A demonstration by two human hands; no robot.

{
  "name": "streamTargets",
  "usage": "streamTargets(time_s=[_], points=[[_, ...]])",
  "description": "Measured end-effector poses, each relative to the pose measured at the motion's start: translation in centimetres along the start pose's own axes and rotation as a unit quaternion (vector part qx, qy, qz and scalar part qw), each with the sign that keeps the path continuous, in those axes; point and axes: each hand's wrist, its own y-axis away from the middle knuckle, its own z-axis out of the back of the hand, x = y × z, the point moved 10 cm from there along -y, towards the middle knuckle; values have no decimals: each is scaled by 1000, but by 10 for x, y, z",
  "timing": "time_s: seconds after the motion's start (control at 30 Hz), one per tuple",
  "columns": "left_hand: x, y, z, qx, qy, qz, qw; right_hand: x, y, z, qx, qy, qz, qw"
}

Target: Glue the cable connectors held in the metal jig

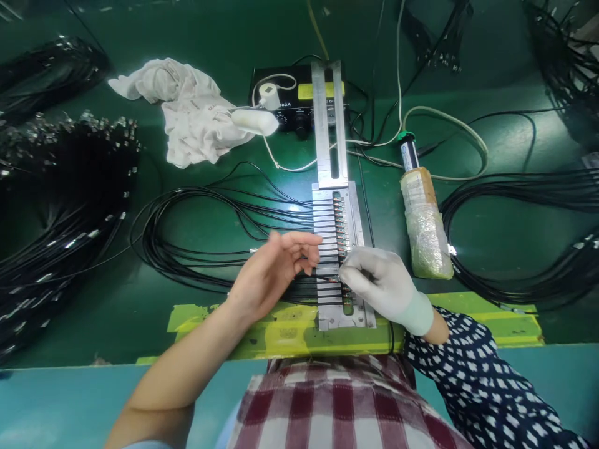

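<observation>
Cables (pixel 322 282) slotted in metal jig (pixel 354 212), both hands' fingers (pixel 347 275) pinching one.

Both hands (pixel 327 274) pinch black cables (pixel 281 215) (on a metal jig (pixel 355 215)).

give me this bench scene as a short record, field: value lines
surface: green bench
left hand: bare, on black cables beside the fixture
right hand: white glove, fingertips at metal slotted fixture
fixture load: cable ends in a row of slots
right of fixture: wrapped tube
behind: white cloth, black control box
</observation>
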Motion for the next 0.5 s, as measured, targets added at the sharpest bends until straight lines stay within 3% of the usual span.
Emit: streamTargets(time_s=[0.1,0.17,0.3,0.4,0.5], points=[[-17,5,6,-37,-121,-77,989,-2,0,1,-9,2,-10,1000],[-32,10,2,-40,-214,-134,967,-4,0,1,-13,-4,-14,1000],[-51,24,-9,-28,-416,-223,881,-10,-2,2,-27,-10,-20,999],[-40,29,-11,8,-523,-239,818,-12,-3,4,-31,-6,-20,999],[-15,27,3,11,-544,-212,812,-13,-3,3,-26,-2,-19,999]])
